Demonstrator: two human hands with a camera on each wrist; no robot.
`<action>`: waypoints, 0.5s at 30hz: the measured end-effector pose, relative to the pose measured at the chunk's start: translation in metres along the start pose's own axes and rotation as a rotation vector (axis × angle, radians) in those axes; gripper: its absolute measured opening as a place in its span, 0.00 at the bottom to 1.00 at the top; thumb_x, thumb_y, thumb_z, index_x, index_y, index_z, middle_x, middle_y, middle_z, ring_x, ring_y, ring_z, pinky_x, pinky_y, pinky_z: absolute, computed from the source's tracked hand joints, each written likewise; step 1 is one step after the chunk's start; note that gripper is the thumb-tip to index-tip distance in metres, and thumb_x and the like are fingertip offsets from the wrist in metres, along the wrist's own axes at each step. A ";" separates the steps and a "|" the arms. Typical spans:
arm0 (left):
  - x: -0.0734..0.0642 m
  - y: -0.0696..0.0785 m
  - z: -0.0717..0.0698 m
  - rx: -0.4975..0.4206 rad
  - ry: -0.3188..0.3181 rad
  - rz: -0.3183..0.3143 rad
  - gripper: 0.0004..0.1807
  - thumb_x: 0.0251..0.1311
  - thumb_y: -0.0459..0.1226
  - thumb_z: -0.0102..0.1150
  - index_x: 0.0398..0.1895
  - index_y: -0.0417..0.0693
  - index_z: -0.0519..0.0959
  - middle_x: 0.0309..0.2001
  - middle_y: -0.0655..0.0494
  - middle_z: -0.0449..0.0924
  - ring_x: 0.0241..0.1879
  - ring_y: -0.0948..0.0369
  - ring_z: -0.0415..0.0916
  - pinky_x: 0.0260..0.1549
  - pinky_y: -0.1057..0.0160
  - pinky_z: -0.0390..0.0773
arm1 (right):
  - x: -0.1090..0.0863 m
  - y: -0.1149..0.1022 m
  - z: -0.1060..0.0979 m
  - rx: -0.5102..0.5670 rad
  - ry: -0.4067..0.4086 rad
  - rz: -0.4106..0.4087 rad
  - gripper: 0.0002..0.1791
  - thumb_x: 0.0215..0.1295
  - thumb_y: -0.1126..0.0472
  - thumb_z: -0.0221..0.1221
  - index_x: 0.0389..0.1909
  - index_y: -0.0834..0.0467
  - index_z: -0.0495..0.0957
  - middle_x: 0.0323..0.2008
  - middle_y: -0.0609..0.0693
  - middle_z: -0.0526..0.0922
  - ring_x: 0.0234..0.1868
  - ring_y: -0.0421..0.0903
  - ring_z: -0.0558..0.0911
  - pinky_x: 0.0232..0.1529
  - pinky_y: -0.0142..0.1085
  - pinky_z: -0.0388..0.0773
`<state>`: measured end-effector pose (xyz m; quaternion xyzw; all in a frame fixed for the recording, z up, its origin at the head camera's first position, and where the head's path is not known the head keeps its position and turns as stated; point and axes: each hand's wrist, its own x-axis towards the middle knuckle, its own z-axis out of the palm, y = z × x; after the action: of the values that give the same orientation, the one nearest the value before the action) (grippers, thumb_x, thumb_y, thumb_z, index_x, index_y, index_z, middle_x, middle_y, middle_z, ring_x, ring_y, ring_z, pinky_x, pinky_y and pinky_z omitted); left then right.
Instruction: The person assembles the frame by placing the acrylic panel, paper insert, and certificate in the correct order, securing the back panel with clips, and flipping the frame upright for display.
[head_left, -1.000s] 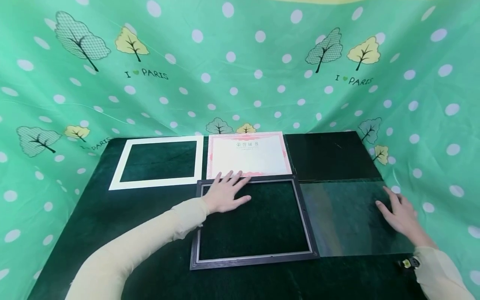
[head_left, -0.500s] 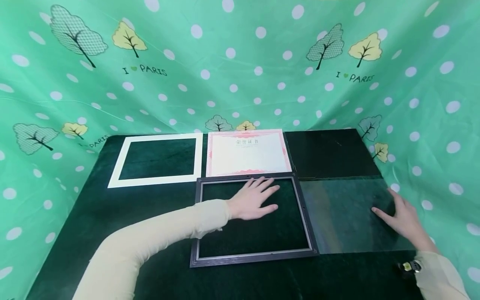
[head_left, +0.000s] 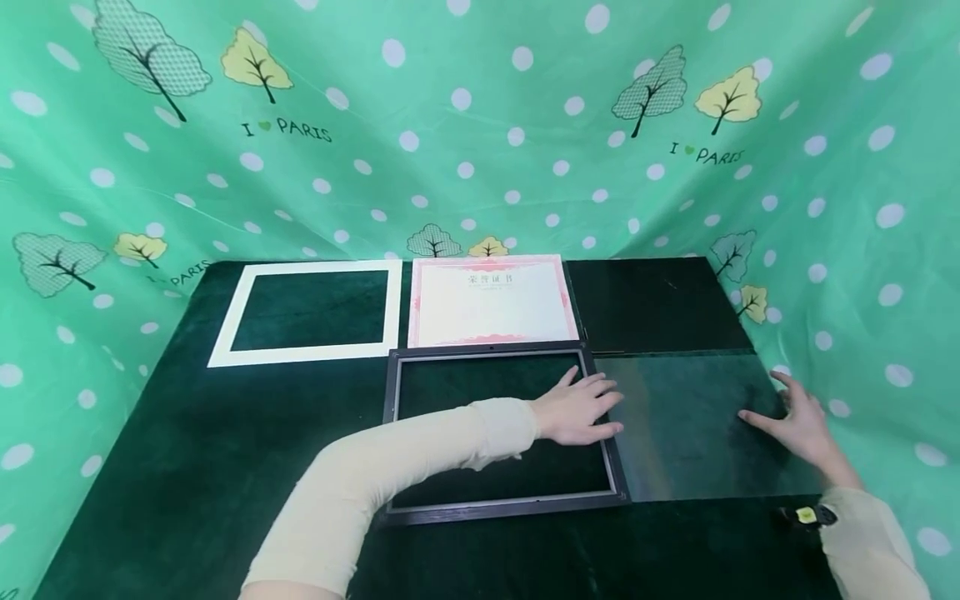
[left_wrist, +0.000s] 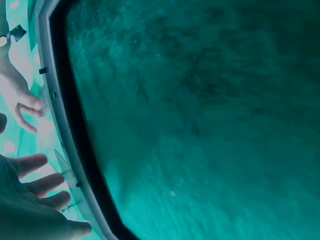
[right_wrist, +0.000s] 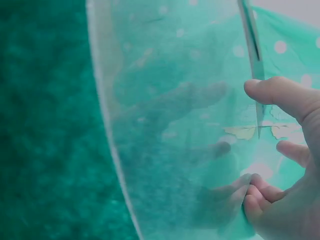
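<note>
A dark picture frame (head_left: 510, 506), with no panel in it, lies flat mid-table. My left hand (head_left: 577, 412) is over its right part, fingers spread, fingertips overlapping the right bar in the head view. In the left wrist view the fingers (left_wrist: 42, 185) stretch toward the frame's bar (left_wrist: 61, 122) and hold nothing. To the frame's right lies a clear sheet (head_left: 690, 425). My right hand (head_left: 802, 425) is at the sheet's right edge, thumb and forefinger apart. Its lower fingertips (right_wrist: 255, 182) meet their reflections on the sheet (right_wrist: 165, 150) in the right wrist view.
Along the back lie a white mat border (head_left: 300, 355), a pink-edged certificate (head_left: 491, 312) and a black board (head_left: 652, 304). A green polka-dot curtain (head_left: 465, 125) stands behind and at both sides. Dark green cloth (head_left: 225, 467) covers the table.
My left hand has swept right across the frame, from its upper left part to its right bar. My right hand stays at the clear sheet's right edge, its thumb shifted slightly.
</note>
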<state>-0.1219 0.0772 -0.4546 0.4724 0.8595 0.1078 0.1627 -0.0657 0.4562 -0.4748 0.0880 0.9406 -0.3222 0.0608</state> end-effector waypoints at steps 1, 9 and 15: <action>0.002 0.001 0.002 0.008 -0.007 -0.011 0.31 0.72 0.58 0.34 0.73 0.57 0.61 0.73 0.59 0.55 0.73 0.60 0.44 0.68 0.46 0.41 | -0.001 0.001 0.000 0.033 0.002 -0.006 0.51 0.65 0.52 0.61 0.72 0.72 0.38 0.63 0.84 0.44 0.60 0.82 0.52 0.49 0.72 0.56; 0.008 0.005 0.011 0.063 0.001 -0.048 0.31 0.72 0.59 0.35 0.72 0.58 0.62 0.72 0.57 0.57 0.73 0.59 0.44 0.67 0.42 0.42 | -0.013 0.007 -0.020 0.059 0.063 -0.097 0.35 0.69 0.64 0.55 0.70 0.72 0.51 0.58 0.78 0.62 0.40 0.31 0.76 0.29 0.24 0.72; 0.016 0.002 0.012 0.002 0.086 -0.091 0.30 0.72 0.58 0.35 0.72 0.56 0.61 0.72 0.52 0.55 0.72 0.57 0.47 0.67 0.45 0.47 | -0.024 0.009 -0.038 0.215 0.114 -0.150 0.28 0.72 0.69 0.48 0.72 0.57 0.60 0.49 0.26 0.69 0.36 0.23 0.75 0.30 0.22 0.75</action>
<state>-0.1237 0.0917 -0.4682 0.4278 0.8865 0.1196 0.1299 -0.0429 0.4838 -0.4461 0.0415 0.9066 -0.4191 -0.0267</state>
